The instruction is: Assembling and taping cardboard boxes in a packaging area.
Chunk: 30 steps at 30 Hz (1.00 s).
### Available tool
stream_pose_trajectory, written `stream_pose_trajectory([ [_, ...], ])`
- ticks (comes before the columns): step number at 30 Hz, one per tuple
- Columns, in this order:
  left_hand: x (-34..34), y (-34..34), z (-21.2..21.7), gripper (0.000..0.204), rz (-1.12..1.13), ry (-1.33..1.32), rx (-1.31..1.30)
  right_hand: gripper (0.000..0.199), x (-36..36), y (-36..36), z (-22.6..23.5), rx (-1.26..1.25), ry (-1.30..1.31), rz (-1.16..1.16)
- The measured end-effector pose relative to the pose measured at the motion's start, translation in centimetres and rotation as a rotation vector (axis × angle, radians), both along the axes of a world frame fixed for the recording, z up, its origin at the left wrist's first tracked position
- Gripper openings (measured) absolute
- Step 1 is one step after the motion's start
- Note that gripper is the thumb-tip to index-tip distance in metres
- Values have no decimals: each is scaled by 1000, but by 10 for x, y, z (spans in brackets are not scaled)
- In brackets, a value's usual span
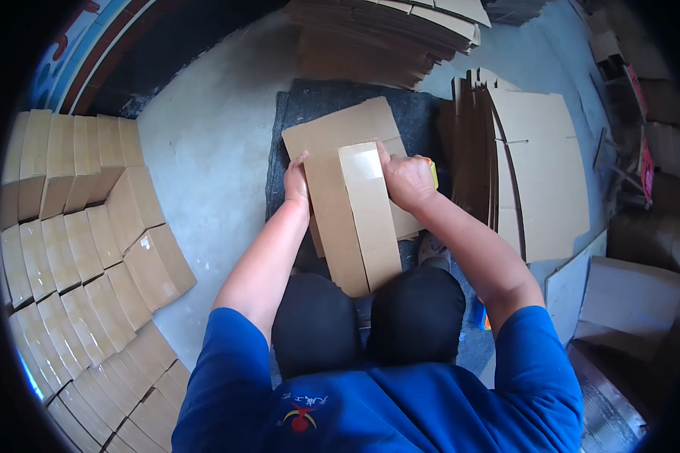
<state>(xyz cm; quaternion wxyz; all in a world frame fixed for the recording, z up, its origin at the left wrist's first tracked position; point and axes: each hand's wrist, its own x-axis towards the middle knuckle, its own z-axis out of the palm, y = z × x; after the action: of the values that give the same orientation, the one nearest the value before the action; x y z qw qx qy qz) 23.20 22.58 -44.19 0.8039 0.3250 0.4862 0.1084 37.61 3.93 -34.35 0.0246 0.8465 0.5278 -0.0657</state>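
Observation:
A brown cardboard box stands tilted in front of my knees, its narrow side facing up and wide flaps spread beyond it. Clear tape shines across the far end of that narrow side. My left hand grips the box's left side, thumb up and the other fingers mostly hidden behind the cardboard. On the other side, my right hand is closed with its thumb against the box's far right corner. A yellow-green item, mostly hidden, shows out of its fist; its kind cannot be made out.
Stacked closed cartons line the left side. Flat cardboard sheets stand at the right, and another flat pile lies at the back. A dark mat covers the floor under the box. An orange and blue object sits beside my right knee.

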Motion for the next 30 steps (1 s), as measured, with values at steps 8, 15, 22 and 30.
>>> stream_pose_trajectory([
  [8, -108, 76, -77, 54, 498, 173, 126, 18, -5, 10, -5, 9, 165, -241],
  [15, -15, -24, 127, 21, -289, 35, 732, 22, 44, -103, 114, 806, 810, -489],
  [22, -34, -129, 294, 59, -365, -539, 8, 22, -12, -134, 184, 1024, 876, -201],
  [30, -97, -168, 324, 34, -257, -537, 12, 24, -58, -158, 231, 930, 901, -45],
])
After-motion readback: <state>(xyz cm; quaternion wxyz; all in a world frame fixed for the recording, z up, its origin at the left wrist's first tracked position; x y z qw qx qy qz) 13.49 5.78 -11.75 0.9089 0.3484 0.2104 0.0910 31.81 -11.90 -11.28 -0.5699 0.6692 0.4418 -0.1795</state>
